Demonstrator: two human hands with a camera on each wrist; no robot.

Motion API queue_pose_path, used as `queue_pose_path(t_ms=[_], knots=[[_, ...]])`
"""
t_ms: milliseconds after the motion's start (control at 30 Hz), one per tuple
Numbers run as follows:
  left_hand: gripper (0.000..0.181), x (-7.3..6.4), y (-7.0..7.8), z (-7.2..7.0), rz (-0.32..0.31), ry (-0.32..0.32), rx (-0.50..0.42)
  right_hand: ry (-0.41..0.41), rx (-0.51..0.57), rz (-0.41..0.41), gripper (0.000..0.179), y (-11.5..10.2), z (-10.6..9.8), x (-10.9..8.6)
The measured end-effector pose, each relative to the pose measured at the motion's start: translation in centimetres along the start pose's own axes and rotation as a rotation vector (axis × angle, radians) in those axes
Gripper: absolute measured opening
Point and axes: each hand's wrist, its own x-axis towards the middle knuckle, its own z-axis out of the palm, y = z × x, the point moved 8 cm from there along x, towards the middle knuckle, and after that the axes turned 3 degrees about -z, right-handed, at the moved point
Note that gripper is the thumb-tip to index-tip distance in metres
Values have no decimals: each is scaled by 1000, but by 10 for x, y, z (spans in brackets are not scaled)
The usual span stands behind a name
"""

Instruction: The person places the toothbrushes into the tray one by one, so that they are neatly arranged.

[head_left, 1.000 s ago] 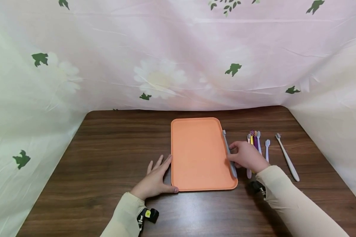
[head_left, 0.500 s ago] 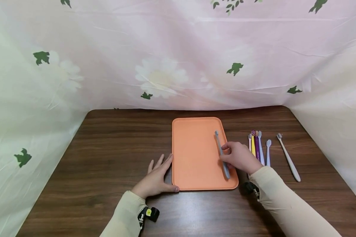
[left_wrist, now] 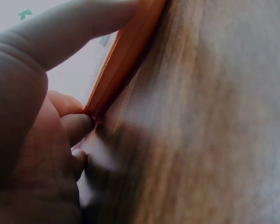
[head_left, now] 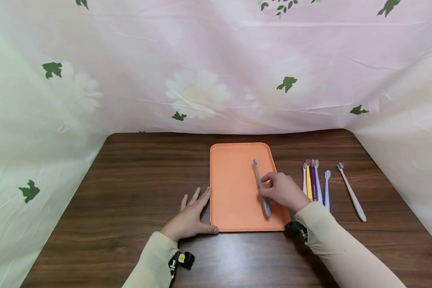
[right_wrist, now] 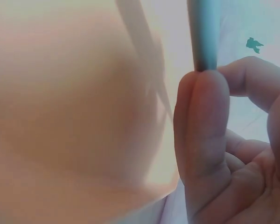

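Note:
An orange tray (head_left: 234, 180) lies on the table. My left hand (head_left: 187, 222) rests at its left side with fingers spread, the fingertips at the left edge and the thumb at the near left corner. In the left wrist view those fingers meet the tray's side wall (left_wrist: 126, 51). My right hand (head_left: 283, 193) pinches a grey-blue toothbrush (head_left: 257, 173) over the right half of the tray, its head pointing away from me. In the right wrist view the toothbrush handle (right_wrist: 205, 37) juts up from between thumb and fingers, and its shadow falls on the tray.
Right of the tray lie several toothbrushes side by side, among them a yellow one (head_left: 308, 182) and a purple one (head_left: 313, 184). A light purple toothbrush (head_left: 327, 190) and a white one (head_left: 353, 196) lie farther right. A patterned cloth (head_left: 201, 60) stands around the table (head_left: 129, 192).
My right hand has carried the grey-blue toothbrush leftward, from the tray's right edge to over its right half. My left hand has stayed at the tray's left side.

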Motion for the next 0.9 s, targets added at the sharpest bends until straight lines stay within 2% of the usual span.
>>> queue_pose_path(t_ms=[567, 900], knots=[[112, 0, -1, 0, 1, 5, -5, -9, 75, -32, 30, -23, 21, 10], [112, 0, -1, 0, -6, 7, -7, -21, 78, -37, 33, -37, 33, 18]])
